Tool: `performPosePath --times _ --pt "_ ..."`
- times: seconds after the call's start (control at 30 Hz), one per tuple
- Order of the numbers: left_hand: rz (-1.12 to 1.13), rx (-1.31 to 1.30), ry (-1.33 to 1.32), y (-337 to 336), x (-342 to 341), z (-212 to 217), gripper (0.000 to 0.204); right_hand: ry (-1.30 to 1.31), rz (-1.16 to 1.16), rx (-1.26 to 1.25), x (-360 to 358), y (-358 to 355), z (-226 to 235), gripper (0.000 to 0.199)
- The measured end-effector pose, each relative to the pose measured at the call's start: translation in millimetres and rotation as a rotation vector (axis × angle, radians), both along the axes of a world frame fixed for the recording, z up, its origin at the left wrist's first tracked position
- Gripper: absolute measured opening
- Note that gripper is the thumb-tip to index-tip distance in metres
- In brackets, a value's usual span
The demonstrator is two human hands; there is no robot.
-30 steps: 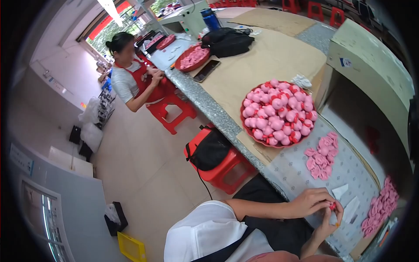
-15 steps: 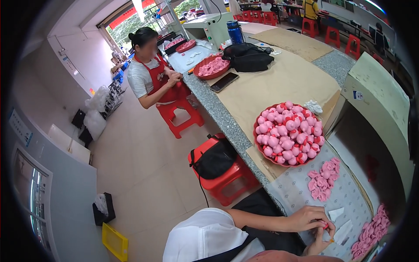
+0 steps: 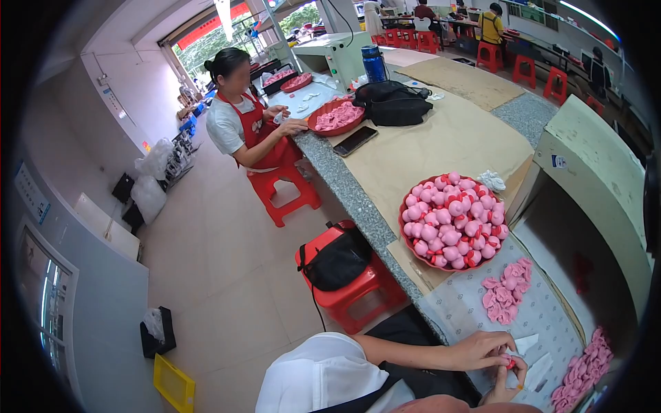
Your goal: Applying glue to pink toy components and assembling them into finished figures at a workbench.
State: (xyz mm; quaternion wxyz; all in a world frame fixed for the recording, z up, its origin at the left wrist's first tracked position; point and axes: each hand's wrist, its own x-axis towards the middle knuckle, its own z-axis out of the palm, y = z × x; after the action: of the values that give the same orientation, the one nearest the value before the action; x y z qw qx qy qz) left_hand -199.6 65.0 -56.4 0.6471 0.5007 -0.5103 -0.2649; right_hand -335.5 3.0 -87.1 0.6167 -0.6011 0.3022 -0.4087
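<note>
My left hand (image 3: 484,350) comes in from the left, its fingers bent and pinching a small pink-and-red moulded piece (image 3: 510,362). Below it, my right hand (image 3: 504,389) grips the same piece from the other side, partly cut off by my arm and the lower edge. White wipes (image 3: 527,343) lie beside my fingers on the patterned sheet (image 3: 461,292). Just beyond my hands is a loose group of flat pink pieces (image 3: 506,292). A second heap of pink pieces (image 3: 582,372) lies to the right.
A red bowl (image 3: 427,260) piled with pink knobbed pieces stands farther up the bench. A pale green machine housing (image 3: 595,179) rises at the right. A red stool (image 3: 354,275) bears a black bag (image 3: 339,260). A co-worker in a red apron (image 3: 253,131) sits beyond, near another bowl (image 3: 339,117).
Both my hands stay together, and more pink shows on the piece between my fingers. The co-worker's hands have moved apart, one reaching to the bowl's edge. The whole view has shifted slightly.
</note>
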Motion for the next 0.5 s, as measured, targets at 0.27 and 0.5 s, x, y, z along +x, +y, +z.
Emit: performPosePath --times 0.27,0.5 --pt "0.033 0.068 -0.653 -6.2 2.4 -16.3 0.03 0.025 0.057 0.093 -4.5 2.9 5.0 0.019" --pt "0.009 0.149 -0.642 -8.4 4.0 -16.7 0.03 0.055 0.074 0.145 -0.9 6.3 11.7 0.021"
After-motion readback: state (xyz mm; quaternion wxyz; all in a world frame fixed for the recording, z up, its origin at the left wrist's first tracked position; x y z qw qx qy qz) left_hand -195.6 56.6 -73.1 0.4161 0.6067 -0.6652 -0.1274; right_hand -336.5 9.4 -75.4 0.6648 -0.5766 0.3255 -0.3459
